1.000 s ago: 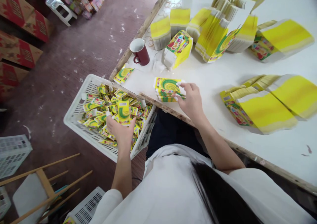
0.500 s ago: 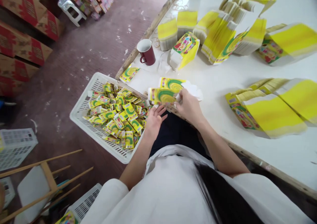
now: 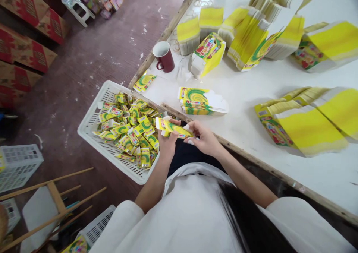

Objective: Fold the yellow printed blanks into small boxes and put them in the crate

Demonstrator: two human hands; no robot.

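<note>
Between my two hands is a small yellow and green carton (image 3: 175, 128), slightly opened out, held over my lap just off the table edge. My left hand (image 3: 167, 143) grips its left end, thumb on the near side. The fingers of my right hand (image 3: 203, 136) pinch its right end. On the table just beyond lies a stack of flat cartons (image 3: 195, 98) with white flaps to the right. To the left of my left hand, a white plastic basket (image 3: 93, 141) holds many small yellow cartons (image 3: 134, 128).
A dark red mug (image 3: 165, 59) stands near the table's edge (image 3: 156, 51), with a flat carton (image 3: 144, 82) beside it. Bundles of yellow cartons (image 3: 251, 37) fill the far side, more (image 3: 310, 126) lie right. Cardboard boxes (image 3: 25, 48) and a stool (image 3: 77, 7) stand on the floor.
The carton has come off the table toward me and left, and has turned from flat to partly opened. My left hand, open before, has closed on it; my right hand has moved nearer my body.
</note>
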